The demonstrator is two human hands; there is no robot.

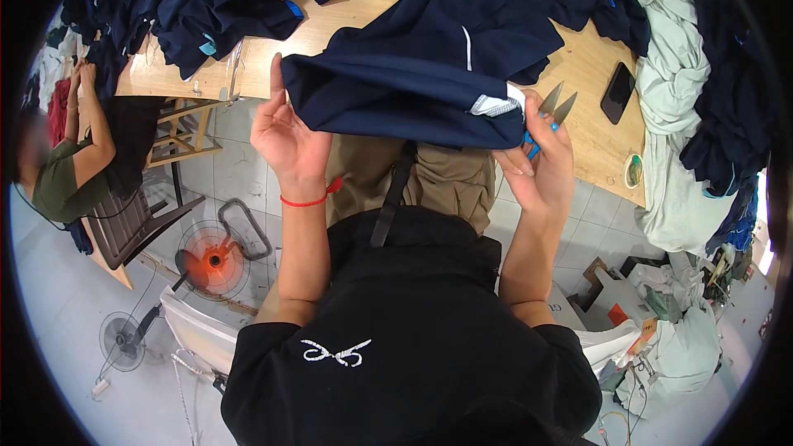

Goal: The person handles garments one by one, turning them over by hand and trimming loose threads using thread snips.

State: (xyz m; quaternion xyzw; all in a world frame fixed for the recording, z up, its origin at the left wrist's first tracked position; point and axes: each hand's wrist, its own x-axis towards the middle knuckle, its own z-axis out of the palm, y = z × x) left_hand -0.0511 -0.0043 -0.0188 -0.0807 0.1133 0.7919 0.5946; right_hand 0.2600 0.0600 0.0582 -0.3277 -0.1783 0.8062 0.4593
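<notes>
A navy garment is stretched between my two hands above the table's near edge. Its far part lies on the tabletop and carries a thin white stripe. My left hand holds the left end of the cloth, one finger pointing up and the others partly hidden by fabric. At the other end, my right hand grips the cloth beside a white inner patch. That same hand also keeps a pair of small scissors with blue handles, blades apart and pointing away from me.
On the wooden table lie a black phone and a small oval roll. Navy garments pile along the far side; pale cloth hangs at right. Fans, a chair and another person are at left.
</notes>
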